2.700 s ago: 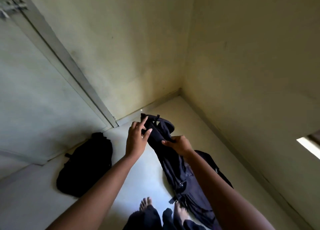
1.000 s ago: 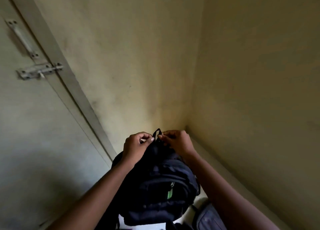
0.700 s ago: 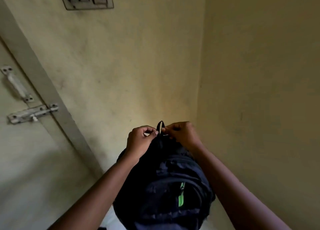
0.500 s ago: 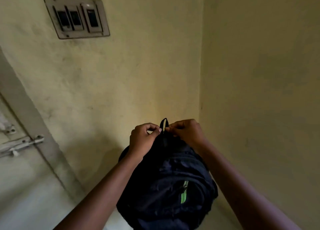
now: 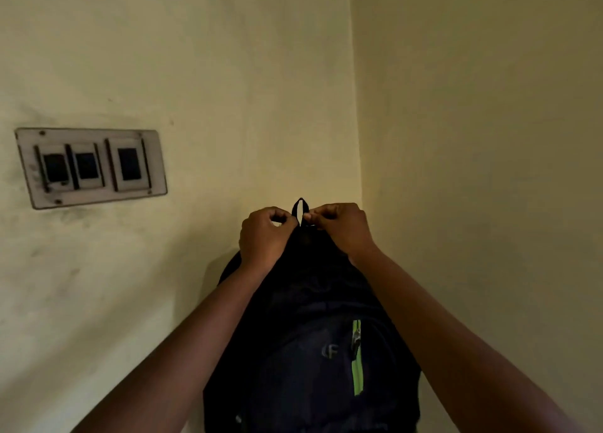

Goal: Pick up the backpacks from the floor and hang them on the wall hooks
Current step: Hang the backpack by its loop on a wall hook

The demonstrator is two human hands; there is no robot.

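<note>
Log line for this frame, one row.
phase: pre-hang | backpack: dark, held up near wall corner | left hand: pinches top loop | right hand: pinches top loop | hook: not in view

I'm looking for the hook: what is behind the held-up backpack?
Only bare wall shows around the backpack, with a switch plate to its left. No hook is visible; anything directly behind is covered by it, the left hand and right hand.

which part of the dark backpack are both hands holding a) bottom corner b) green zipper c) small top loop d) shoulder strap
c: the left hand and right hand pinch the base of the top loop from either side, while the green zipper sits lower on the backpack, untouched.
</note>
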